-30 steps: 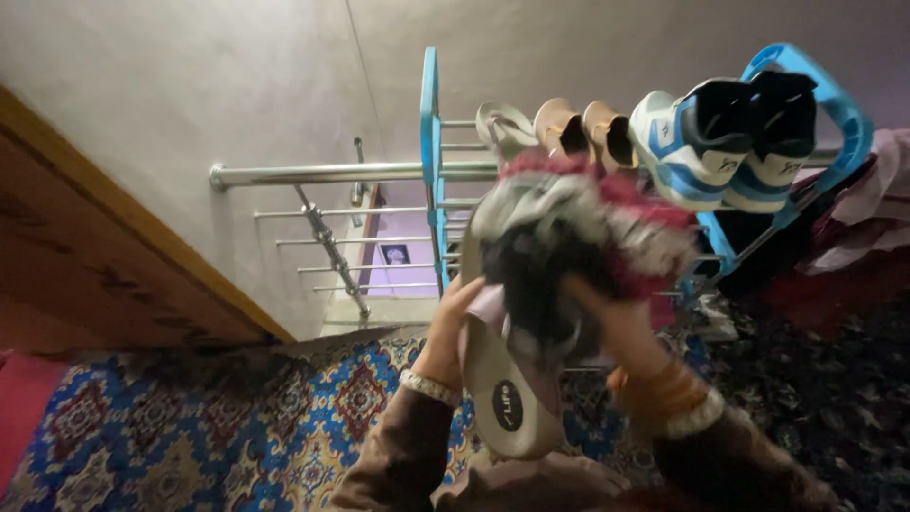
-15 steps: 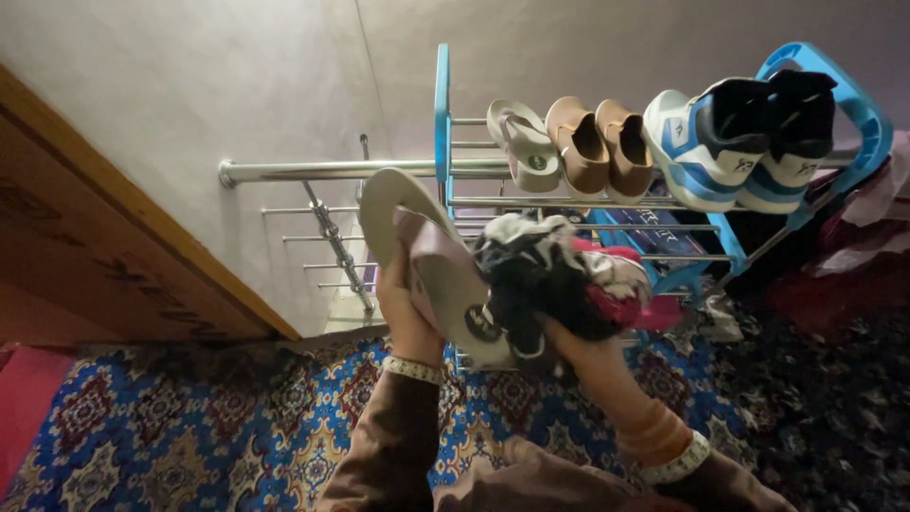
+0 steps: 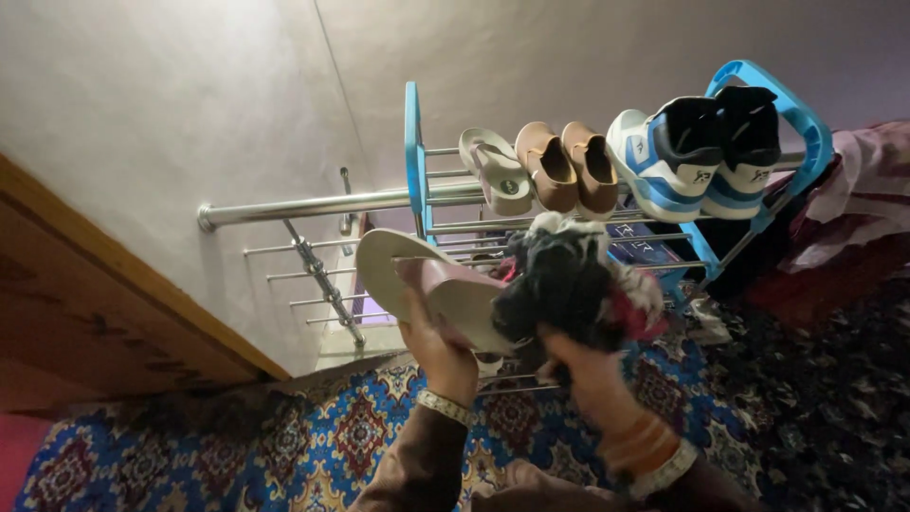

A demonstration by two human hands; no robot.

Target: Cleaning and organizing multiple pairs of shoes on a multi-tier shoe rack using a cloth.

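My left hand grips a beige slipper, its sole turned up and toe pointing left. Against the slipper's strap my right hand holds a bunched cloth of dark, white and pink fabric. Both are raised in front of a shoe rack with blue side frames and metal rods.
The rack's top shelf carries a matching beige slipper, a pair of tan shoes and blue-and-white sneakers. A metal stair railing runs left of the rack. A patterned rug covers the floor. A wooden frame stands at left.
The slipper has swung from hanging toe-down to lying flat and leftward. The cloth has dropped from up in front of the rack's top shelf to beside the slipper.
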